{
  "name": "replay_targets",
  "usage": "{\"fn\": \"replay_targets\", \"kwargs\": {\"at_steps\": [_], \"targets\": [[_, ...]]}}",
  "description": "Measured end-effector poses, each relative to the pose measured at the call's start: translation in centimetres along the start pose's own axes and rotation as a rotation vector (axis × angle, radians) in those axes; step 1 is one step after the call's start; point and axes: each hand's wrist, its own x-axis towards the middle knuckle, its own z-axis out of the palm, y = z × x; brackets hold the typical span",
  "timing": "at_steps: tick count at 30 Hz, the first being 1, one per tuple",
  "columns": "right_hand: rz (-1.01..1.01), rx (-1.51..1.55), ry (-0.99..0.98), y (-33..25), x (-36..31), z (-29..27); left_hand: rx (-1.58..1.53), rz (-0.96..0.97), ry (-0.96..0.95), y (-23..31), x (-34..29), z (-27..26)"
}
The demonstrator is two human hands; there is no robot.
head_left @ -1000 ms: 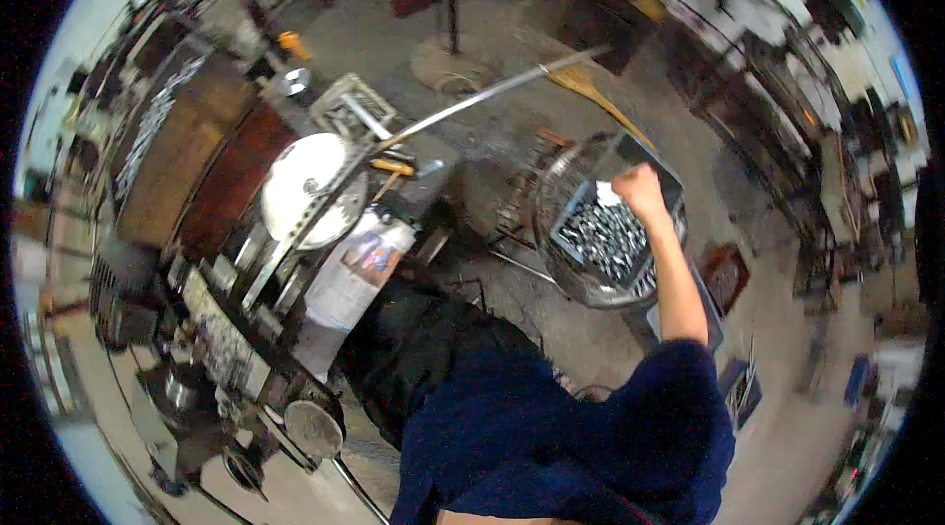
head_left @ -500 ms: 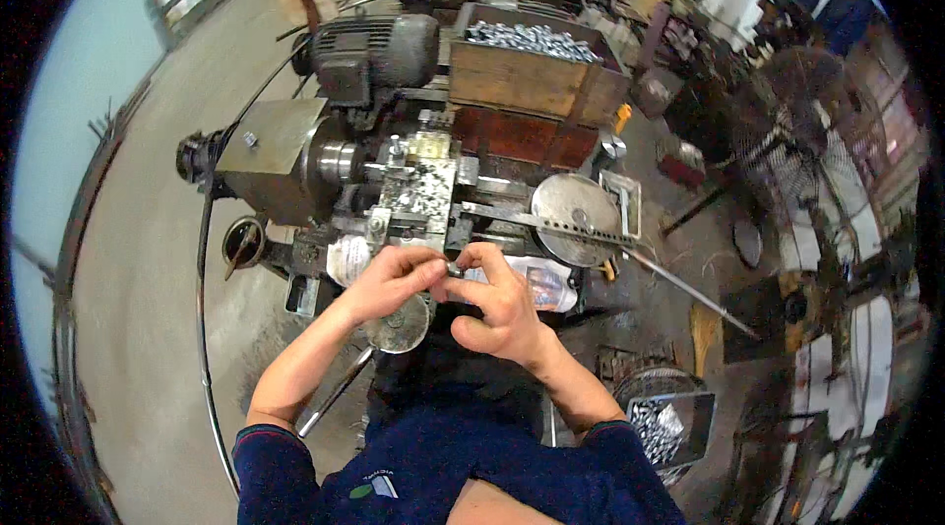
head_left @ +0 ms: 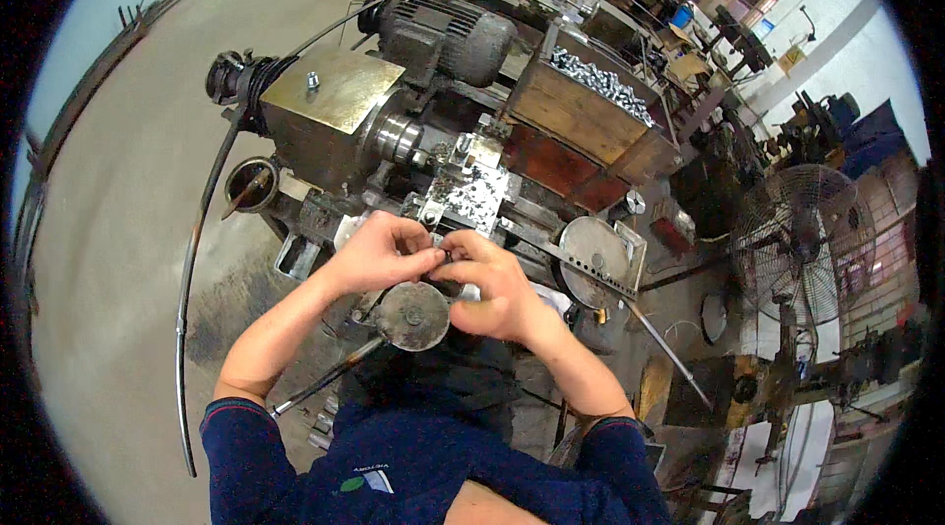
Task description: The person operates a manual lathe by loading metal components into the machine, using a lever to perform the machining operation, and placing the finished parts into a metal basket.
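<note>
Meeting at the centre of the view, two bare hands pinch one small dark part (head_left: 448,257) between their fingertips. The left hand (head_left: 379,251) comes in from seven o'clock, its fingers curled nearly closed with thumb and forefinger pressed on the part's left end. The right hand (head_left: 497,287) comes in from five o'clock, also curled tight, its thumb and forefinger on the part's right end. The part is too small to tell its exact shape.

Just below the hands, toward six o'clock, sits one round grey handwheel (head_left: 413,315) with one long lever (head_left: 325,379) running from it toward seven o'clock. Straight above the hands, at twelve o'clock, lies the small lathe (head_left: 394,136), with one slide (head_left: 472,195) strewn with bright metal chips just beyond the fingertips. One grey electric motor (head_left: 448,33) sits further off at twelve o'clock. One wooden box (head_left: 581,117) filled with shiny metal pieces stands at one o'clock. One round metal disc (head_left: 591,254) lies at three o'clock, near the right hand. One standing fan (head_left: 797,230) with a wire cage is well apart at three o'clock. One dark hose (head_left: 192,289) curves down the concrete floor (head_left: 128,181) at nine o'clock.
</note>
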Motion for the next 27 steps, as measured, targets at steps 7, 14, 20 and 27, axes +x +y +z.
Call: {"fn": "replay_targets", "kwargs": {"at_steps": [7, 14, 20, 27], "targets": [[-0.025, -0.414, -0.008, 5.4, 7.7, 0.2, 0.556, 0.066, 0.2, 0.7, -4.2, -8.3], [0.303, -0.689, -0.194, 10.8, 14.0, 3.4, 1.264, -0.337, 0.626, -4.3, -18.3, -18.4], [0.315, -0.562, -0.098, 12.7, 13.9, 4.0, 0.79, -0.643, 0.673, -7.6, -23.0, -15.9], [0.405, -0.406, 0.025, 11.1, 14.9, 4.0, 0.925, -0.663, 0.752, -12.6, -21.3, -16.5]]}}
